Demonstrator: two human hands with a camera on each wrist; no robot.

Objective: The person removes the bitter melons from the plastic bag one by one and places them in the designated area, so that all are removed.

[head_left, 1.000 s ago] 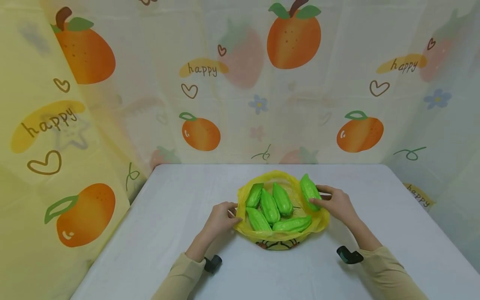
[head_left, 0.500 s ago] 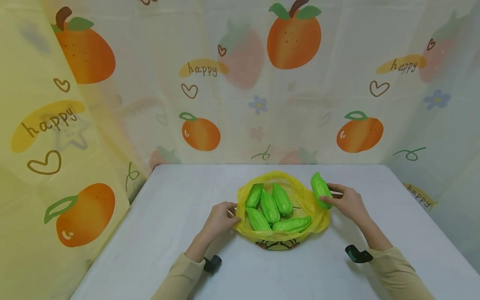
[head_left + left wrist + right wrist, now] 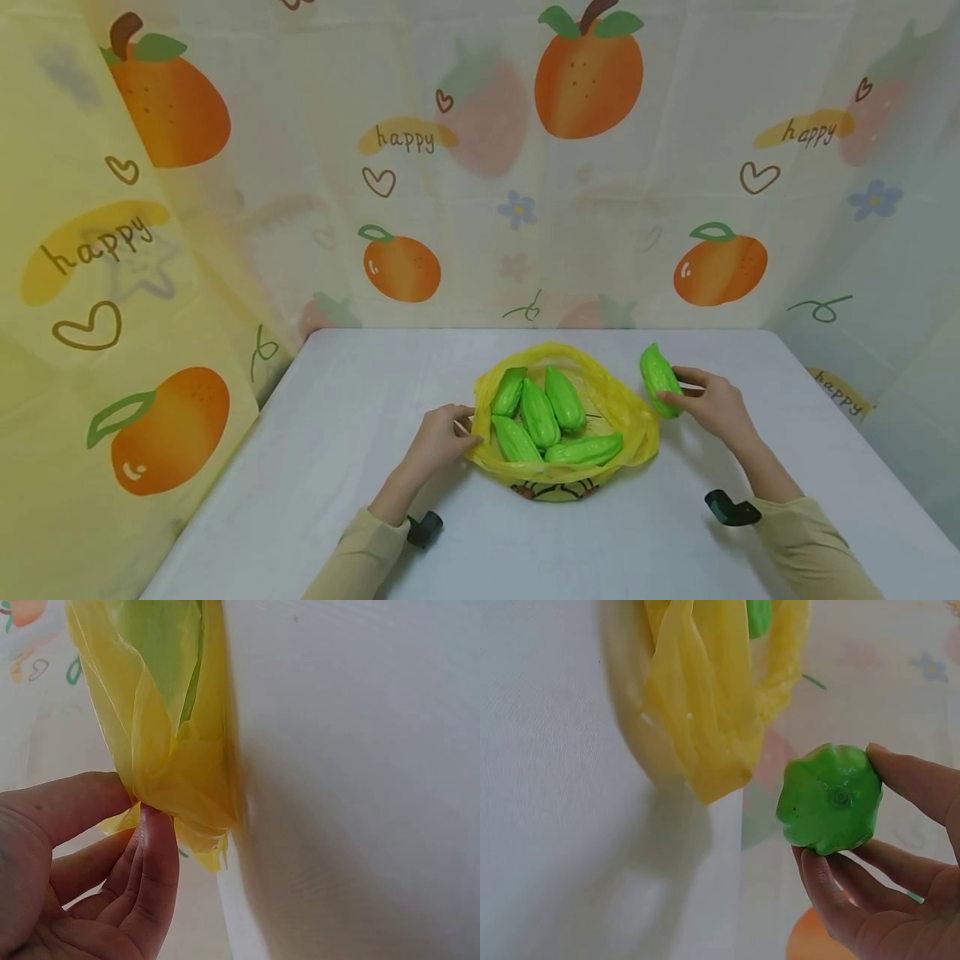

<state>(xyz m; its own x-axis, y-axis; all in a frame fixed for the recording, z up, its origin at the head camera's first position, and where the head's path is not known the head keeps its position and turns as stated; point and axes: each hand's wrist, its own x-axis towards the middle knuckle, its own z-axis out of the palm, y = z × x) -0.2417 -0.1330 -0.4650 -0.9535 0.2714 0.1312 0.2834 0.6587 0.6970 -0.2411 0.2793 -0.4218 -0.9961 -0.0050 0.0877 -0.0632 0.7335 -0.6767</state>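
A thin yellow plastic bag stands on the table with its mouth spread wide. Several glossy green ridged gourds with pointed ends lie inside it. My left hand pinches the bag's left rim between thumb and fingers; the left wrist view shows the gathered plastic there. To the right of the bag, my right hand holds one more green gourd by its sides, raised with its tip up. Its lobed bottom end faces the right wrist camera, apart from the bag.
A white-covered table carries the bag. Behind it hangs a curtain printed with fruit and hearts, and another yellowish panel stands at the left. Each wrist wears a black camera.
My right hand has moved right with the gourd, from over the bag's right rim to clear of it. The left hand and the bag's other gourds have stayed put.
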